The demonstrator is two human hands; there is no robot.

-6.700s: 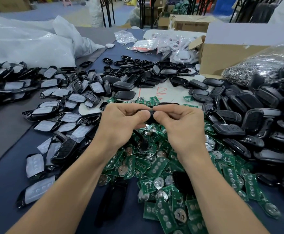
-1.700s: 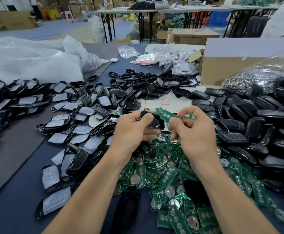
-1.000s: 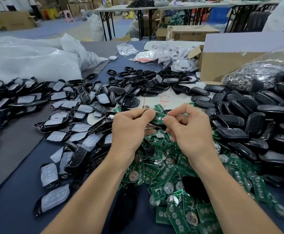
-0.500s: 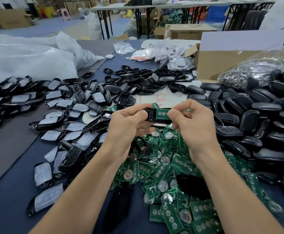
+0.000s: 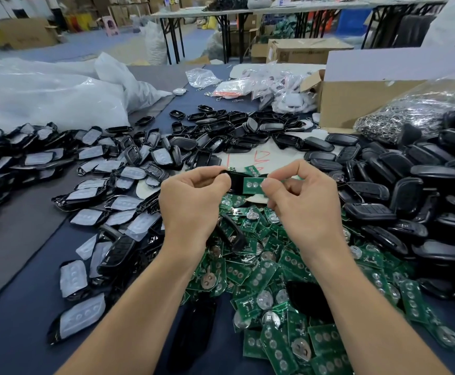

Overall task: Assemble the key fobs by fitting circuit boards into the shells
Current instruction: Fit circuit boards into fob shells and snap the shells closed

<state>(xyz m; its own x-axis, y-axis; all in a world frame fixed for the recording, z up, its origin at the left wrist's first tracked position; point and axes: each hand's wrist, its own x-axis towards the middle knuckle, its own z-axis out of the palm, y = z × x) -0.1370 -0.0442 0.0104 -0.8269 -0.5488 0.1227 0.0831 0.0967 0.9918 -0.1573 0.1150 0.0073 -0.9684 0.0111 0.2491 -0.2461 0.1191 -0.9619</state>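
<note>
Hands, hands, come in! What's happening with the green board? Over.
Left hand grips black shell. Right hand pinches green circuit board against shell's open side; fully seated, cannot tell. Nothing between the hands; loose boards piled below.

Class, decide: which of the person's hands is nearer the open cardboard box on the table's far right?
Right. The right hand lies in front of the cardboard box, a little to its left; the left hand is farther to the left.
</note>
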